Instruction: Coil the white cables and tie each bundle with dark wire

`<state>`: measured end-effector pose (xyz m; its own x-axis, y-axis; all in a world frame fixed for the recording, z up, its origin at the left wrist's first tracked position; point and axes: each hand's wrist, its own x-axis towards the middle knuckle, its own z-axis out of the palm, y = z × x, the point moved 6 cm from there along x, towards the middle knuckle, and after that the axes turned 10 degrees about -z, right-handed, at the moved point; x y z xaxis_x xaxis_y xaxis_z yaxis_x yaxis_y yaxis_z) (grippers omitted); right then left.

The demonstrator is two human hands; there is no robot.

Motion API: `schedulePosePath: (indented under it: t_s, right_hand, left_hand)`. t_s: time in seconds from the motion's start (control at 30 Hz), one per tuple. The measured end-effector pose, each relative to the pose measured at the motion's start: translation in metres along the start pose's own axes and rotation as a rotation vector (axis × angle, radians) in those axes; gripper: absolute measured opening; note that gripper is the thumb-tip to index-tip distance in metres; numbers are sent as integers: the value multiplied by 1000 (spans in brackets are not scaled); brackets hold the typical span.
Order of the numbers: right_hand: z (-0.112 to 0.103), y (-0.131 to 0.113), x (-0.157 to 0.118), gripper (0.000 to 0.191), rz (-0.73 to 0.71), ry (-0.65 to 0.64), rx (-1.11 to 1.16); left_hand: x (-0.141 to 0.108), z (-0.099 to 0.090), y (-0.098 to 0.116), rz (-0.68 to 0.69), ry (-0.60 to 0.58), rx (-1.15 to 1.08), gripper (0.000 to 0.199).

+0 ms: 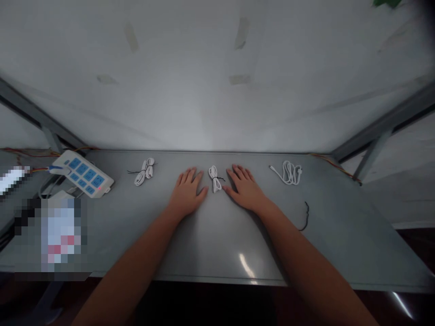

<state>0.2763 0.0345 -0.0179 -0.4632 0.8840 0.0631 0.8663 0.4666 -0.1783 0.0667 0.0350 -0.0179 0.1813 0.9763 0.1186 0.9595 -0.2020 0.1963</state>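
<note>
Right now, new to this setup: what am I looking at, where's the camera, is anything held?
No machine here: a person's bare left hand and right hand lie palm down on a grey table. The single picture comes from a camera worn on their head, looking forward and down.

Between the hands sits a tied white cable bundle. Farther left is a second tied bundle, then a power strip; to the right, a coiled white cable and a loose black tie. Neither hand holds anything.
</note>
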Motion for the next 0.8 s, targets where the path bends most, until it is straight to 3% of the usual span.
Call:
schedulePosePath:
  t_s: [0.8]
  right_hand:
    - [-9,-4,-1,67,65,63,-2]
  left_hand:
    - [-2,1,0,-3,-2,-51,61]
